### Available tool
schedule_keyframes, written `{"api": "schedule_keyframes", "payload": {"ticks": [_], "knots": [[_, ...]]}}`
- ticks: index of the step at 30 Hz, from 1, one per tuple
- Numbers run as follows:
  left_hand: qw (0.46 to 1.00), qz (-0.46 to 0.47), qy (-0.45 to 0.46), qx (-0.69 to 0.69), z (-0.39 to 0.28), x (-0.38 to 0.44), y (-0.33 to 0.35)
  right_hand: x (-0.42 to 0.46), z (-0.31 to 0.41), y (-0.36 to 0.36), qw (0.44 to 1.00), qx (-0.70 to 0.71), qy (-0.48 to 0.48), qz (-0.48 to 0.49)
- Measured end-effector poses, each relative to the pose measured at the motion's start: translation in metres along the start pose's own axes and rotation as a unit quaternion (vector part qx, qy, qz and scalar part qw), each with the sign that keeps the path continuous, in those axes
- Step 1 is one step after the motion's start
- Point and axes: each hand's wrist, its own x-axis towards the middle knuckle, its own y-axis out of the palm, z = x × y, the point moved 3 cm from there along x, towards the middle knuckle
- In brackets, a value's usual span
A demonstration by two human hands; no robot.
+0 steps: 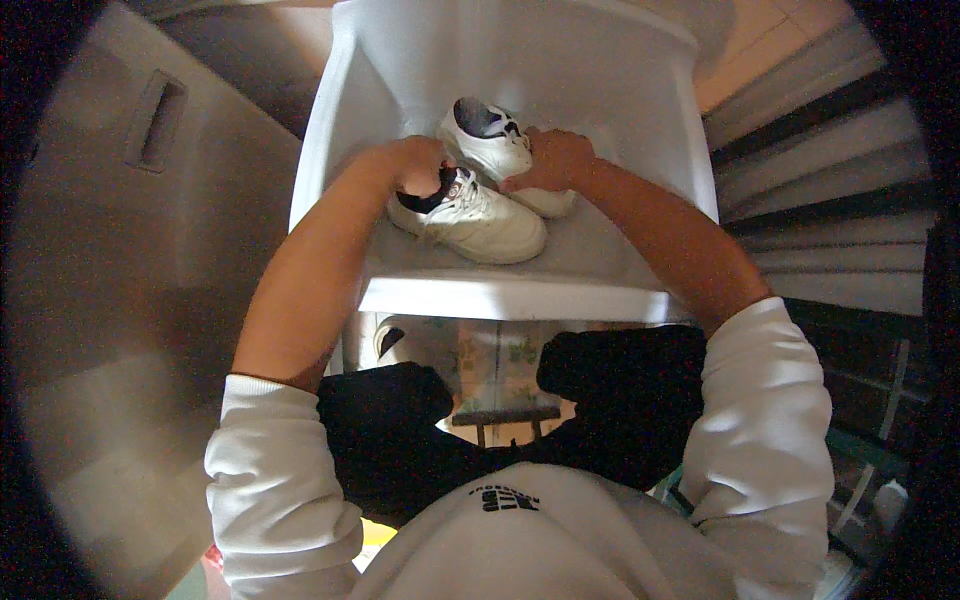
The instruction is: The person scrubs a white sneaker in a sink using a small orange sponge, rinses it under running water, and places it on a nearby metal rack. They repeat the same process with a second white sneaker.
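Observation:
Two white lace-up sneakers are inside a deep white plastic tub (pixel 480 296). My left hand (pixel 416 165) grips the nearer sneaker (pixel 495 229) at its heel and dark-lined opening, the toe pointing to the right. On the farther sneaker (pixel 480 150), which lies just behind it, my right hand (pixel 551 159) holds the side by the laces. That shoe's dark opening faces up at the upper left, and part of its front is hidden by my right hand. The two shoes lie close together near the tub's front wall.
A grey panel with a recessed handle (pixel 157 124) stands to the left. Pale folded fabric or slats (pixel 817 187) run along the right side. Below the tub's front edge is a patterned floor (pixel 495 360), between my dark-clothed knees. A dark rack stands at the lower right.

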Motion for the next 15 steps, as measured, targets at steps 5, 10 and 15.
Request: {"api": "schedule_keyframes", "payload": {"ticks": [5, 10, 15], "knots": [[0.998, -0.049, 0.036, -0.035, 0.016, 0.003, 0.020, -0.007, 0.011, 0.008, 0.999, -0.021, 0.010, -0.022], [0.998, -0.041, 0.004, -0.040, 0.001, -0.014, 0.009, 0.000, 0.014, 0.001, 0.998, 0.019, -0.053, 0.001], [0.994, -0.101, 0.034, -0.029, 0.024, 0.011, 0.031, -0.002, 0.022, 0.011, 1.000, -0.001, -0.017, -0.015]]}}
